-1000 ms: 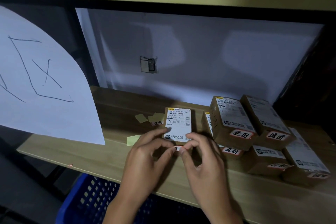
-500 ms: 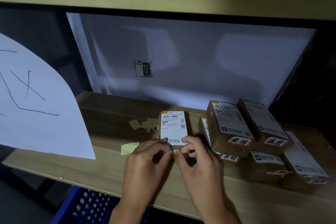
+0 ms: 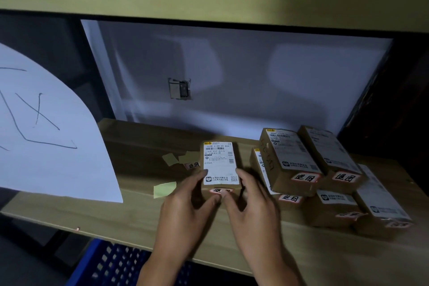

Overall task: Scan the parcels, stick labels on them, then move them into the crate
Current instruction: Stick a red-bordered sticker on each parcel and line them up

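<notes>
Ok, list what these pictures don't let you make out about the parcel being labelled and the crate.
- Red-bordered label on the parcel, head view: its lower part is covered by the thumbs of the left hand and right hand.
- Blue crate, head view: the shelf board and the bottom edge cut it off; its contents cannot be seen.
- Small print on the parcel's white shipping label: too small and dim to read.
</notes>
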Available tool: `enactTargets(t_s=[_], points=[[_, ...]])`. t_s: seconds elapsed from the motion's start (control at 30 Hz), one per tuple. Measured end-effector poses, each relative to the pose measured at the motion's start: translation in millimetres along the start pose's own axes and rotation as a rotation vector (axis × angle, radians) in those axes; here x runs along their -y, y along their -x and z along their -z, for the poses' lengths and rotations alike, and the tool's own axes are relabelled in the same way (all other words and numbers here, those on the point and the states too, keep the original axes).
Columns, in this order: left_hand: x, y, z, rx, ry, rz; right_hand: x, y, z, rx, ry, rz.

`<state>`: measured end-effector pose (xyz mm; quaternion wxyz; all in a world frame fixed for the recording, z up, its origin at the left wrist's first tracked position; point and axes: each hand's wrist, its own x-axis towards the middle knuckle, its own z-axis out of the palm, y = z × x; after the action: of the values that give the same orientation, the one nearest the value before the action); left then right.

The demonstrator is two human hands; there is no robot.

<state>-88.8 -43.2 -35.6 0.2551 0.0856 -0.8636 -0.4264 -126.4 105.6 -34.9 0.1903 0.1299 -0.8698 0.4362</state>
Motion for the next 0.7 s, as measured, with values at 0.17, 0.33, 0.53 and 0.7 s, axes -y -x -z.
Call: enactTargets(t_s=[0.17, 0.33, 0.53, 0.7], points=[[-1, 5, 5, 0.014, 0.05, 0.046, 6, 6, -2, 0.017, -0.152, -0.035], [-10, 30, 17, 0.002, 0.218, 0.07, 12, 30, 13, -0.007, -0.377, -0.151], [-21, 86, 27, 0.002, 0.364, 0.083, 24, 86, 44, -0.026, -0.411, -0.269], [-35, 145, 37, 0.013, 0.403, 0.073, 31, 140, 78, -0.053, -0.391, -0.198]])
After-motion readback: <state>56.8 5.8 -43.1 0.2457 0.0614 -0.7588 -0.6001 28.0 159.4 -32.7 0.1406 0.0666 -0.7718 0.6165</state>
